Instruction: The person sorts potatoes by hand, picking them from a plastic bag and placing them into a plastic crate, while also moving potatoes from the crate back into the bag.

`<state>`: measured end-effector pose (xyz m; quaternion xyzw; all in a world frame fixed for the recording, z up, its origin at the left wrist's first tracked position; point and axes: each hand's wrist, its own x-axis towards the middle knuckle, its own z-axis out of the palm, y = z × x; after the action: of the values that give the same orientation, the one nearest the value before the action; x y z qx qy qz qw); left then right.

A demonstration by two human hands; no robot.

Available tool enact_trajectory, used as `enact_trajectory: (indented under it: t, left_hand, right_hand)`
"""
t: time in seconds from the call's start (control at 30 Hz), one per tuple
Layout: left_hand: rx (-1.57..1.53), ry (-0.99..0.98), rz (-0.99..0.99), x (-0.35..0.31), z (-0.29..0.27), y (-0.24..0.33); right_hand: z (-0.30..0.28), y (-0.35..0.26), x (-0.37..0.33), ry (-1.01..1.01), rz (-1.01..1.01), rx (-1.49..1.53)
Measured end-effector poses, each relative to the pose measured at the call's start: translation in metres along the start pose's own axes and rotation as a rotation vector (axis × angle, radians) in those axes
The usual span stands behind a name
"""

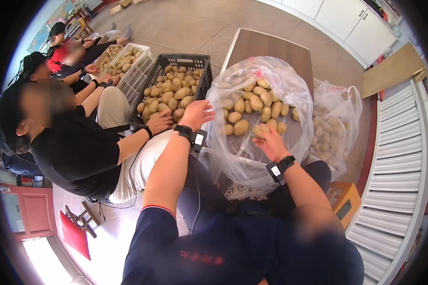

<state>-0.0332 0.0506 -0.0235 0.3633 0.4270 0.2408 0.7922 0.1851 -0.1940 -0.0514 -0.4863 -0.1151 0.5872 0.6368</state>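
In front of me a large clear plastic bag [290,76] stands wide open with several potatoes [256,103] inside. My right hand [271,145] is over the near part of the bag, its fingers closed on a potato [260,129]. At the bag's left edge is my left hand [198,115], palm turned toward the bag, fingers stretched out and nothing in them. That hand lies between the bag and a black plastic crate [206,71] full of potatoes. Both my wrists carry black straps with small boxes.
Close on my left sits a person in black [81,142], one hand at the black crate. Beyond are more seated people and a white crate [140,78] of potatoes. A second potato bag [335,123] stands right, near a white radiator [390,190]. A brown table [271,45] lies behind the open bag.
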Motion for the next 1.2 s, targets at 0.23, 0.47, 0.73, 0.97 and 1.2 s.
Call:
enact_trajectory:
  t: [0.23,0.47,0.73,0.97,1.2]
  left_hand:
    - [0.124,-0.133,-0.066,-0.013,0.018,-0.004]
    - [0.271,-0.321,-0.167,-0.028,0.048,-0.009]
    - [0.246,-0.495,-0.207,-0.020,0.043,-0.011]
    - [-0.009,-0.234,-0.095,0.000,0.025,-0.004]
    - [-0.309,0.016,-0.017,0.018,-0.021,0.003]
  right_hand:
    - [0.048,-0.016,0.000,-0.138,0.121,-0.127]
    - [0.070,-0.012,0.008,-0.168,0.060,-0.266]
    - [0.090,-0.010,0.023,-0.130,-0.075,-0.461]
    - [0.069,0.003,0.037,0.008,-0.653,-1.218]
    - [0.071,0.016,0.031,-0.071,-0.651,-1.638]
